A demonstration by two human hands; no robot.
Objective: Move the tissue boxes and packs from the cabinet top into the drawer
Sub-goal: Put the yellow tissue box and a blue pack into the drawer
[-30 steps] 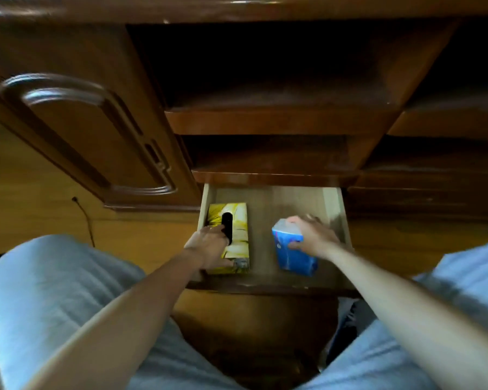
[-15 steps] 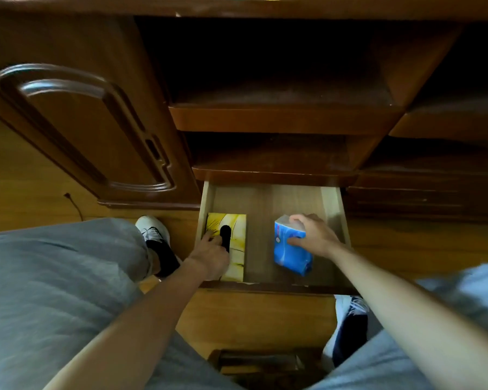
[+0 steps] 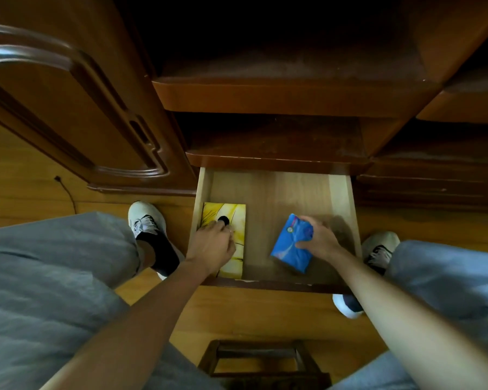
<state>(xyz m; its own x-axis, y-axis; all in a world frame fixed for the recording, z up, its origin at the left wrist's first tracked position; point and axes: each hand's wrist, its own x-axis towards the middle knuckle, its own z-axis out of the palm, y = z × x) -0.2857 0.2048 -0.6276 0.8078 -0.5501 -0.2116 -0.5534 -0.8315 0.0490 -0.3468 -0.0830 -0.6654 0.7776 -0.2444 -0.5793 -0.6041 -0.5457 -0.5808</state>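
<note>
An open wooden drawer [image 3: 273,190] sticks out at the foot of the cabinet. A yellow tissue box [image 3: 234,218] with a dark oval slot lies flat along the drawer's left wall. My left hand [image 3: 212,245] rests on top of it, fingers spread near the slot. A blue tissue pack [image 3: 291,246] lies tilted on the drawer floor right of centre. My right hand [image 3: 319,240] grips its right side, thumb on top.
Two empty dark shelves [image 3: 276,142] sit above the drawer. A closed cabinet door [image 3: 68,114] stands to the left. My knees and white shoes [image 3: 145,220] flank the drawer on the wooden floor. A small wooden stool [image 3: 262,361] is below me. A thin cable [image 3: 66,192] runs along the floor at left.
The blue pack has gone from standing on edge to lying tilted on the drawer floor under my right hand. My left hand stays on the yellow box. My view has tilted further down.
</note>
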